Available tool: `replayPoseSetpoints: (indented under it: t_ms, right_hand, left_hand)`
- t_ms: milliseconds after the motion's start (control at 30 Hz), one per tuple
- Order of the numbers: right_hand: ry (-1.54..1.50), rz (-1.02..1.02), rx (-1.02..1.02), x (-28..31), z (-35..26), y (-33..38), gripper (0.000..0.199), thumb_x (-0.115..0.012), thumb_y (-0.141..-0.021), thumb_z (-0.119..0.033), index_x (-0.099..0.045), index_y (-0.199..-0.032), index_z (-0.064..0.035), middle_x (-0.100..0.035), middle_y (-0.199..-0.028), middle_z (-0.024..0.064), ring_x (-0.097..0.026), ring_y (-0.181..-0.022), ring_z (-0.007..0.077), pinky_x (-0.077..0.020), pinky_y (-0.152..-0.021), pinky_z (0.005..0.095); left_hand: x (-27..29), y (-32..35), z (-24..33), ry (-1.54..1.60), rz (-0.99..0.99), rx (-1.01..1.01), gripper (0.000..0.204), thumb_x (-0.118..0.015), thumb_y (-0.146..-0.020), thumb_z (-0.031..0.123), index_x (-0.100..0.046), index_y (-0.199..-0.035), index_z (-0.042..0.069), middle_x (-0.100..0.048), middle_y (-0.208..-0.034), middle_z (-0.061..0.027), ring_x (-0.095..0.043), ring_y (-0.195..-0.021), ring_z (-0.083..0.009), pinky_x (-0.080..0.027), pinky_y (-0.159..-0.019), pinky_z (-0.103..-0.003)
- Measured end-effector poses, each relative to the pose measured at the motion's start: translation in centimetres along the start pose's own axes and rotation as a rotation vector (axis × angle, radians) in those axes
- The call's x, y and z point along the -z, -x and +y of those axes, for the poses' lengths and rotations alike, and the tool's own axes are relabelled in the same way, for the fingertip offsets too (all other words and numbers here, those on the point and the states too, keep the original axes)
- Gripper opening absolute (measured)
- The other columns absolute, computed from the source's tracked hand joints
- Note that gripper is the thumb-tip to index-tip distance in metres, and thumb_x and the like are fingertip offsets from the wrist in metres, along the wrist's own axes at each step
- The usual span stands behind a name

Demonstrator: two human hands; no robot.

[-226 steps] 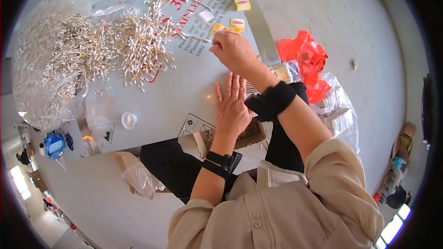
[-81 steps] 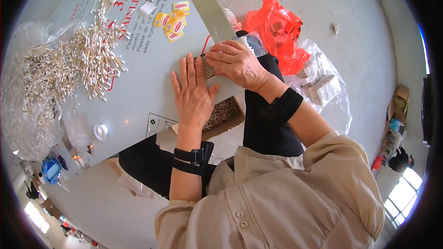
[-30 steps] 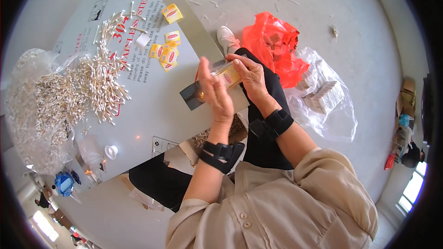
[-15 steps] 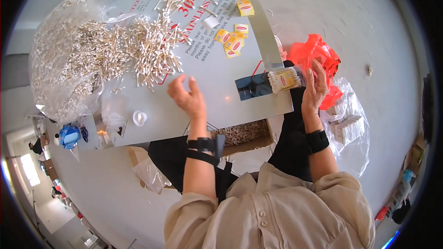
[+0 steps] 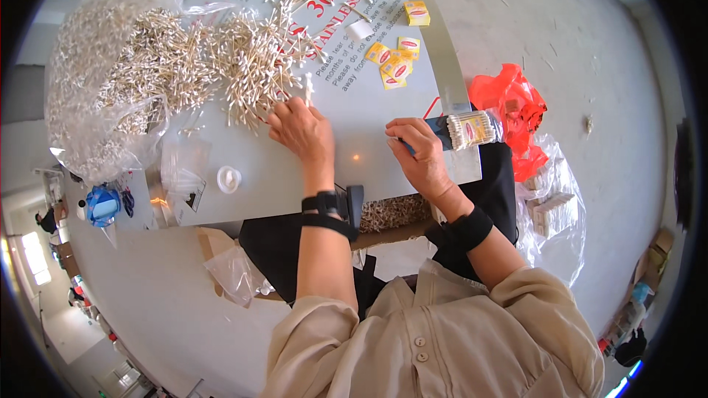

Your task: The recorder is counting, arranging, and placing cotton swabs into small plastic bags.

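Note:
My left hand (image 5: 304, 136) has its fingers curled at the near edge of a loose heap of cotton swabs (image 5: 258, 66). A few white swab tips stick up just beyond its fingers. My right hand (image 5: 422, 156) is closed with bent fingers over a dark blue strip (image 5: 439, 131) on the table; what its fingertips hold, if anything, is hidden. Right of that hand, a clear pack of cotton swabs (image 5: 472, 130) with a yellow label lies at the table's right edge.
A big clear bag (image 5: 88, 66) of swabs stands at left. Yellow cards (image 5: 398, 66) and a small white tub (image 5: 228, 179) lie on the metal table (image 5: 295, 191). Beyond its right edge are a red plastic bag (image 5: 509, 103) and a clear bag of packs (image 5: 553, 210). A swab-filled carton (image 5: 394, 217) sits below.
My right hand has let go of the swab pack and moved left over the dark strip. My left hand has reached to the swab heap and its fingers have closed. The view has shifted slightly.

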State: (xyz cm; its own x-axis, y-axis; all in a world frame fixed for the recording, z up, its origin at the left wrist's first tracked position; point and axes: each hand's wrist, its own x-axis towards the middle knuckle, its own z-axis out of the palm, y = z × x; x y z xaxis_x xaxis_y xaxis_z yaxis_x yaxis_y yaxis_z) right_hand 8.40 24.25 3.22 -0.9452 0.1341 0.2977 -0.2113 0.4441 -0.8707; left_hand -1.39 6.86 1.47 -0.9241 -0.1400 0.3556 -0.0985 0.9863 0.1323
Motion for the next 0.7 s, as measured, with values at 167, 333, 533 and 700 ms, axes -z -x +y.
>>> replayPoseSetpoints:
  t_ms: [167, 333, 533, 700]
  right_hand:
    - [0.158, -0.145, 0.157, -1.2, 0.0, -2.4, 0.032, -0.071, -0.072, -0.001, -0.066, -0.103, -0.0064, -0.06, -0.12, 0.0104, -0.057, -0.106, 0.0331, -0.0491, -0.086, 0.0382]
    - [0.373, -0.282, 0.36, -1.7, 1.7, -3.5, 0.032, -0.076, -0.069, -0.008, -0.069, -0.1, -0.0135, -0.059, -0.114, 0.0064, -0.056, -0.104, 0.0272, -0.0471, -0.084, 0.0353]
    - [0.257, -0.167, 0.264, -2.0, 1.4, -1.1, 0.015, -0.075, -0.07, -0.009, -0.069, -0.083, -0.011, -0.06, -0.089, 0.0013, -0.056, -0.088, 0.0235, -0.047, -0.079, 0.036]
    - [0.255, -0.169, 0.288, -1.9, 1.7, -0.7, 0.013, -0.073, -0.071, -0.007, -0.066, -0.081, -0.0099, -0.059, -0.086, 0.003, -0.056, -0.085, 0.0241, -0.0472, -0.077, 0.0361]
  left_hand:
    - [2.0, 5.6, -0.3, 0.183, -0.05, -0.2, 0.014, -0.067, -0.079, 0.01, -0.054, -0.087, 0.008, -0.052, -0.091, -0.0103, -0.049, -0.096, -0.0327, -0.037, -0.082, -0.046]
    - [2.6, 5.1, -1.5, 0.58, 0.018, -0.278, 0.018, -0.068, -0.081, 0.02, -0.058, -0.09, 0.008, -0.056, -0.091, -0.0104, -0.051, -0.095, -0.0322, -0.039, -0.084, -0.048]
    - [0.0, -1.4, -4.6, 0.156, -0.008, 0.248, 0.02, -0.065, -0.085, 0.028, -0.065, -0.089, 0.008, -0.064, -0.094, -0.0113, -0.055, -0.098, -0.0331, -0.042, -0.081, -0.049]
    - [0.8, -2.5, -3.0, 0.114, -0.305, 0.31, 0.017, -0.066, -0.084, 0.024, -0.066, -0.085, 0.007, -0.066, -0.093, -0.0102, -0.057, -0.097, -0.0325, -0.043, -0.081, -0.048]
